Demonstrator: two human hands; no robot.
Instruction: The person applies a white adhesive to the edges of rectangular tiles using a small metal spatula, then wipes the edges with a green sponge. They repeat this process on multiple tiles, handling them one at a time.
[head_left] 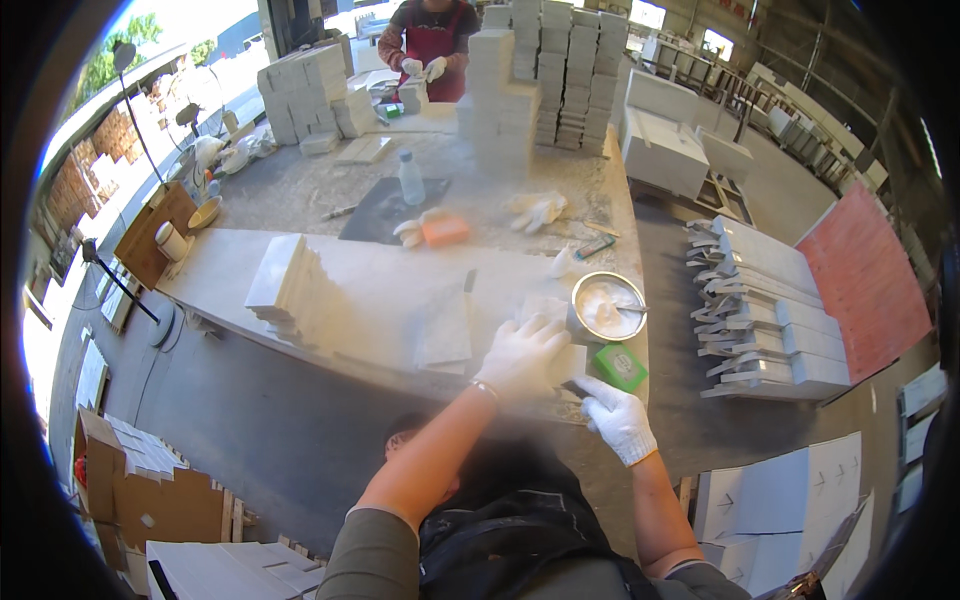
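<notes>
My left hand (522,355), in a white glove, is bent over a small white slab (572,364) near the right end of the workbench and grips it; part of the slab is hidden under the hand. My right hand (620,422), gloved too, is closed beside the slab's near edge, its index finger reaching toward it. What sits in its fingers is too small to tell. Beyond the hands stands a round metal bowl (608,307) of white paste with a tool handle (632,308) sticking out. A green box (619,367) lies between bowl and right hand. Flat white slabs (445,325) lie left of my left hand.
A stack of white tiles (278,278) stands on the left of the bench. Further back are a bottle (411,180), an orange block (444,230), loose gloves (538,210) and tall block stacks (500,110). Across the bench a person (432,50) handles a block. Slabs (775,300) stand right.
</notes>
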